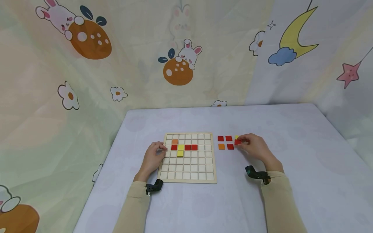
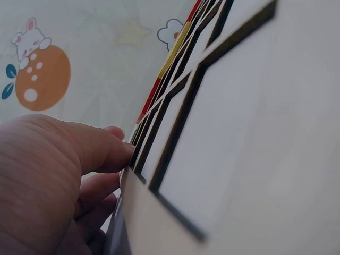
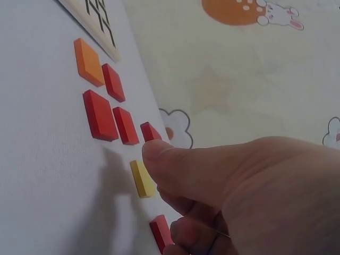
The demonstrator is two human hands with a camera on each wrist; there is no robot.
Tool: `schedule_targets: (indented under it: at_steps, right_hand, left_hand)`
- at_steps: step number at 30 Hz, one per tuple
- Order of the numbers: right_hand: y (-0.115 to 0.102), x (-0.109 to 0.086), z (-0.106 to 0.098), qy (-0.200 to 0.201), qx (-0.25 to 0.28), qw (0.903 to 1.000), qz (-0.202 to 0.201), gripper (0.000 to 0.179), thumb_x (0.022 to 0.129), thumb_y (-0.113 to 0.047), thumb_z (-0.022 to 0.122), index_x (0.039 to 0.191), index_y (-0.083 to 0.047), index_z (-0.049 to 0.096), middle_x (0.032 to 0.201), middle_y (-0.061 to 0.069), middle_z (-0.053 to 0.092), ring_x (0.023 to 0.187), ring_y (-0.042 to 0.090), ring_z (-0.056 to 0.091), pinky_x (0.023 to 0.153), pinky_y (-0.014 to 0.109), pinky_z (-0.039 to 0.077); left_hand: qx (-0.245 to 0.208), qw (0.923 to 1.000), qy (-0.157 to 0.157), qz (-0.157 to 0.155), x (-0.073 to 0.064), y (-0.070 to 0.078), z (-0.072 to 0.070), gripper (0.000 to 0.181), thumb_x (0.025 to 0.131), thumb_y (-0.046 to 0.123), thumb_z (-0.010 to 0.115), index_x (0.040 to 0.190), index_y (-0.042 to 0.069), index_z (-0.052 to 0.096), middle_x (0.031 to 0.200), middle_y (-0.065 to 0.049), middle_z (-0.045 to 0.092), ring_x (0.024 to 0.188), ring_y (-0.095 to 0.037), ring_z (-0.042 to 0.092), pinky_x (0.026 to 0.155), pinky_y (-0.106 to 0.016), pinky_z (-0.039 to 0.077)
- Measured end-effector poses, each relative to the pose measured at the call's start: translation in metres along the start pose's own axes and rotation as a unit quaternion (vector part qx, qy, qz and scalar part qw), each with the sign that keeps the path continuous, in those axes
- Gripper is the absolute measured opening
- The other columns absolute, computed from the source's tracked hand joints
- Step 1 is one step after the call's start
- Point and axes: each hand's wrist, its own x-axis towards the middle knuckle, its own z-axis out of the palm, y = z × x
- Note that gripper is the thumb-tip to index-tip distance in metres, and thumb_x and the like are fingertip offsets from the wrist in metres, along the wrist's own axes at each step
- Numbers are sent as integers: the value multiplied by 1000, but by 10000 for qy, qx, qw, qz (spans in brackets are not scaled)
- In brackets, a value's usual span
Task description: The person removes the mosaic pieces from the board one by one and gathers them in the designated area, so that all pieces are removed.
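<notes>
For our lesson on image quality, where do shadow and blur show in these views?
Right wrist: soft shadow on the white tabletop beside the yellow tile; left wrist: the nearest part of the wooden grid board blurred; head: fairly even light.

Grid board (image 1: 187, 182) lies on a table (image 1: 204, 207), left hand (image 1: 152, 159) at its left edge, loose tiles (image 1: 228, 138) to its right.
On the board, four placed tiles (image 1: 187, 147) run in a row, a fifth tile (image 1: 175, 141) directly behind the leftmost, a sixth tile (image 1: 180, 153) directly before the second from left. The right hand (image 1: 257, 148) is at the loose tiles' right end, a pinched tile (image 1: 237, 142) at its fingertips.
</notes>
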Motion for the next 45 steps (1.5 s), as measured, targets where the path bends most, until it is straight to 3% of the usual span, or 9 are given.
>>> schedule_targets:
  at_steps: [11,23,45]
  right_hand:
    - [11,1,-3,-343,-15,9994,34,27,89,-15,68,114,-6,66,92,7,58,86,25,52,68,32,44]
    - [15,1,-2,-551,-46,9984,145,29,89,-15,69,116,-4,64,92,8,59,90,26,52,73,34,44]
    - [18,5,6,-416,-31,9988,257,26,89,-12,69,114,-5,64,90,8,56,89,26,51,72,34,44]
  left_hand:
    - [62,10000,-38,-46,0,0,0,8,90,7,62,94,12,67,131,-7,55,140,-26,37,116,-48,26]
    - [77,10000,-54,3,1,0,1,7,90,8,63,94,12,67,132,-7,55,139,-27,37,116,-49,26]
    - [69,10000,-9,60,1,0,0,6,90,7,64,94,11,67,130,-7,56,138,-27,38,116,-48,26]
